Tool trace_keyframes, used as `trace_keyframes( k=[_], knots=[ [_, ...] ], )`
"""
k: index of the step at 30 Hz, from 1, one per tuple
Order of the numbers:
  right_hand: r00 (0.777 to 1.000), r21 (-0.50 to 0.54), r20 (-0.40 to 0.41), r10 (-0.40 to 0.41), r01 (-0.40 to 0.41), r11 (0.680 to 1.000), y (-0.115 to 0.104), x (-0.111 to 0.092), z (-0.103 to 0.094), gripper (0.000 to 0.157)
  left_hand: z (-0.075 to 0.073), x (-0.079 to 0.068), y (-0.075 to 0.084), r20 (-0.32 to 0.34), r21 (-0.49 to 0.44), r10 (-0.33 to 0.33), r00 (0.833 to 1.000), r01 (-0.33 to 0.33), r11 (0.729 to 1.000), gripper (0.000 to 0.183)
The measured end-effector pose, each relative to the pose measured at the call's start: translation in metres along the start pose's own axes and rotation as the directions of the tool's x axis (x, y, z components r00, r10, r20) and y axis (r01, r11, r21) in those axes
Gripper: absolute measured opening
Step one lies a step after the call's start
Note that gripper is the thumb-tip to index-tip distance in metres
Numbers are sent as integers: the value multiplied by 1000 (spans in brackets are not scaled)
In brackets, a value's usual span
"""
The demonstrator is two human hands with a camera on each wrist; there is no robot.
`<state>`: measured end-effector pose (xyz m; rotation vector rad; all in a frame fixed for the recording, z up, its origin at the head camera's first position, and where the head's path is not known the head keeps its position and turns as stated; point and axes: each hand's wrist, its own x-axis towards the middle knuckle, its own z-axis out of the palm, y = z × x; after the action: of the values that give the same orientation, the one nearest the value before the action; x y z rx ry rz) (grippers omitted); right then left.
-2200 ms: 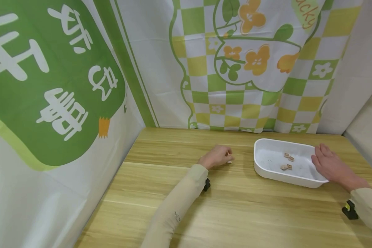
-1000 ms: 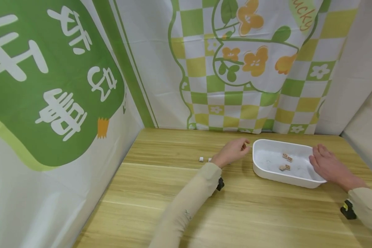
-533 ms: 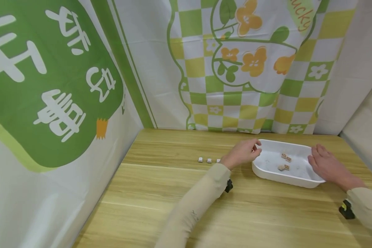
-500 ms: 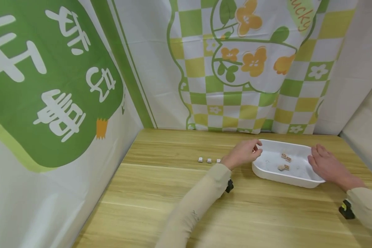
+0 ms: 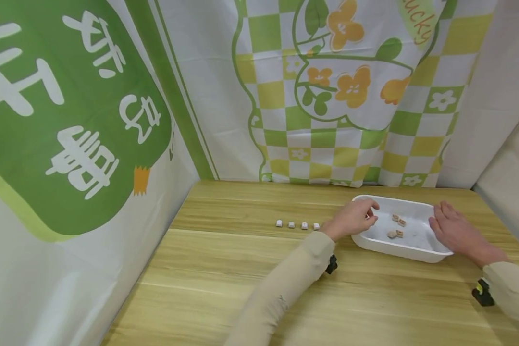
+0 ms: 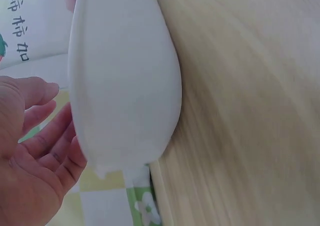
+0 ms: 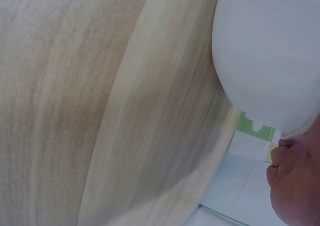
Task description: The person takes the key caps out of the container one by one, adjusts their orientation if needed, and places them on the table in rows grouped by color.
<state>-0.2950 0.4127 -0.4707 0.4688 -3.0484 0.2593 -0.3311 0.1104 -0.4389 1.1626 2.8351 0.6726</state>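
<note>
The left sleeve [image 5: 281, 293] lay at 7 o'clock from its hand, its cuff just beside a row of four white keycaps [image 5: 304, 226] on the desk [image 5: 190, 283]; a careless pull back could have knocked them askew. Pinching one tan piece risked pushing its close neighbour, and hard pressure from the right hand [image 5: 460, 233], resting straight-fingered on the 3 o'clock rim, might have shifted the white tray [image 5: 408, 251]. The left hand [image 5: 352, 220], loosely curved, thumb apart, visibly held nothing. From its fingers, the nearer tan keycaps [image 5: 400, 234] lay at 4 o'clock, the farther tan keycaps [image 5: 395, 217] at 3 o'clock, untouched.
</note>
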Motion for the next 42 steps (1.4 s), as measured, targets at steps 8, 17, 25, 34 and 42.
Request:
trace_keyframes(
  k=[8, 17, 25, 34, 42],
  knots=[
    [1000, 12, 29, 11, -11, 1000, -1, 0, 1, 67, 14, 9, 11, 39, 2, -5, 999, 5, 1000, 31],
    [1000, 11, -5, -9, 9, 1000, -2, 1, 3, 66, 27, 13, 20, 66, 65, -60, 996, 55, 996, 31],
    [999, 0, -40, -20, 20, 1000, -2, 1, 5, 63, 30, 16, 27, 95, 79, -110, 989, 102, 992, 31],
    [998, 3, -50, -25, 25, 1000, -3, 0, 4, 62, 39, 25, 35, 185, 110, -177, 967, 159, 981, 33],
    [998, -5, -51, -24, 24, 1000, 0, 0, 4, 62, 44, 34, 37, 215, 84, -216, 952, 202, 976, 31]
  ],
)
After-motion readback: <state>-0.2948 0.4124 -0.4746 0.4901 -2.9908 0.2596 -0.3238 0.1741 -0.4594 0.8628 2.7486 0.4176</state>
